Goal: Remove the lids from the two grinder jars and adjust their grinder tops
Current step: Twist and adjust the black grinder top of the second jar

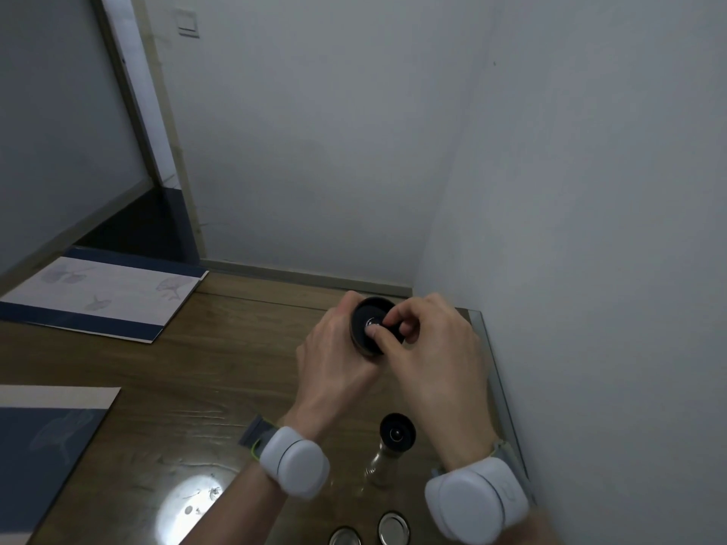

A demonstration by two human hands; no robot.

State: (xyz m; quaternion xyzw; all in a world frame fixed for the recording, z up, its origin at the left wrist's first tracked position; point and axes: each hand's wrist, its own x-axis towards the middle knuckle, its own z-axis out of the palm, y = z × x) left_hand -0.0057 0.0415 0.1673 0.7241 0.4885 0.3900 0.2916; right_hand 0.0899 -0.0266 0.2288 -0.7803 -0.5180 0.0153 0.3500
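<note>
Slippage is threatening: left hand (pixel 334 348) is clasping the raised grinder jar (pixel 371 328) while right hand (pixel 429 344) is pinching its adjusting knob (pixel 373 324); over-twisting could be jamming it.

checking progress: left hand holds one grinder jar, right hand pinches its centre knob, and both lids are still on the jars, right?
Not quite. The head view shows the two lids lying off on the table. The left hand does hold the grinder jar, and the right hand pinches the centre knob.

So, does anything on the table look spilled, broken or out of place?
Nothing stands out. The left hand holds one grinder jar while the right hand pinches its top knob. The second jar stands upright, and two lids lie flat on the table.
</note>
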